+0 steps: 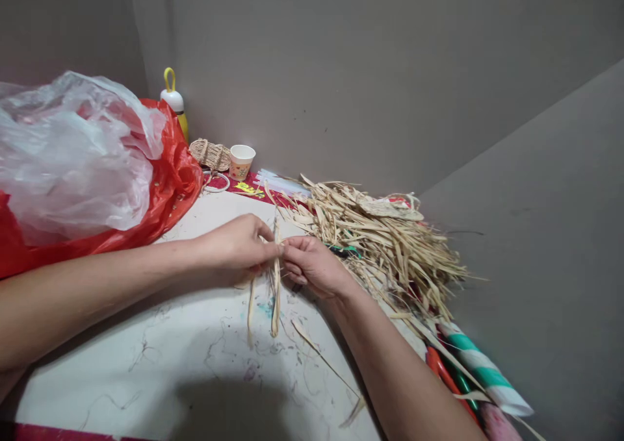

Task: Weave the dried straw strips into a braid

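My left hand [238, 249] and my right hand [312, 267] meet above a white table [195, 363]. Both pinch the same few pale dried leaf strips [275, 298], which stand up between the fingertips and hang down toward the table. The fingers of both hands are closed on the strips. A big pile of dried straw-like strips [385, 239] lies just right of my right hand.
A red plastic bag [170, 188] with a clear plastic bag [73, 155] on top sits at the left. Behind are a woven piece [210, 154], a paper cup [241, 160], a ring [217, 182] and a yellow-handled bottle [173, 100]. Striped rolls [480, 369] lie at the right edge. Grey walls enclose the corner.
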{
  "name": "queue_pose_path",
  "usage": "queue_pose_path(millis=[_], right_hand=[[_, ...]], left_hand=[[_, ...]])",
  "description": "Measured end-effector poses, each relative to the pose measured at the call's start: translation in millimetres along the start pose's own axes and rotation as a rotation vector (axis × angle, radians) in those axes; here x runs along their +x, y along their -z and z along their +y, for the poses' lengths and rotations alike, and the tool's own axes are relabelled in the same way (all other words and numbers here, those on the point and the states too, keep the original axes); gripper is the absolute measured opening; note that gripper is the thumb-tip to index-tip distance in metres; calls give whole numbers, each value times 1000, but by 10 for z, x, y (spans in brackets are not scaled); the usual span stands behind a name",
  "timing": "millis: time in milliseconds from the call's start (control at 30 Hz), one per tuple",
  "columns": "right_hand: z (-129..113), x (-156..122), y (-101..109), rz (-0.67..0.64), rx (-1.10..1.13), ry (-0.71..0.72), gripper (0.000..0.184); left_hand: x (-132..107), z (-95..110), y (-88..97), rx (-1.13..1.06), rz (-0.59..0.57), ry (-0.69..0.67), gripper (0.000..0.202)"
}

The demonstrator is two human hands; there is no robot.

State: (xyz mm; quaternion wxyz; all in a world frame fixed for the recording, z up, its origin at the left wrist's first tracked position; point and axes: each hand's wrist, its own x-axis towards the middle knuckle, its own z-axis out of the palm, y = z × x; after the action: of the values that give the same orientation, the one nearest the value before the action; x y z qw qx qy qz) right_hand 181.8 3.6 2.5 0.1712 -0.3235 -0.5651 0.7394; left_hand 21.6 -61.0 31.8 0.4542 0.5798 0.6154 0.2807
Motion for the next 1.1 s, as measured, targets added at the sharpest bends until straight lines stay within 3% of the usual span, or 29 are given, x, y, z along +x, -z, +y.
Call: queue_pose_path(millis=[100, 167, 433, 567, 700, 767, 867, 1100], right_hand=[[-61, -24, 31, 0, 32, -16, 31], [-72, -28, 37, 0, 39, -22, 32], [-21, -15, 32, -47, -35, -16, 29], [-7, -7, 51, -87, -70, -43, 23], [-13, -12, 60, -102, -116, -51, 18], [-14, -16, 62, -94, -150, -56, 17], [-4, -20, 67, -94, -218, -46, 15], [0, -32, 66, -67, -401, -9, 14]], left_hand=[[75, -31, 80, -50, 147, -94, 18], [106, -54, 57, -128, 162, -99, 17], [119, -80, -122, -597, -125, 192, 22], [164, -143, -132, -448, -141, 154, 7], [189, -191, -152, -154, -41, -45, 17], [194, -193, -149, -73, -3, -79, 18], [209, -191, -131, -31, 9, -57, 20], [255, -241, -113, -99, -89, -14, 22]])
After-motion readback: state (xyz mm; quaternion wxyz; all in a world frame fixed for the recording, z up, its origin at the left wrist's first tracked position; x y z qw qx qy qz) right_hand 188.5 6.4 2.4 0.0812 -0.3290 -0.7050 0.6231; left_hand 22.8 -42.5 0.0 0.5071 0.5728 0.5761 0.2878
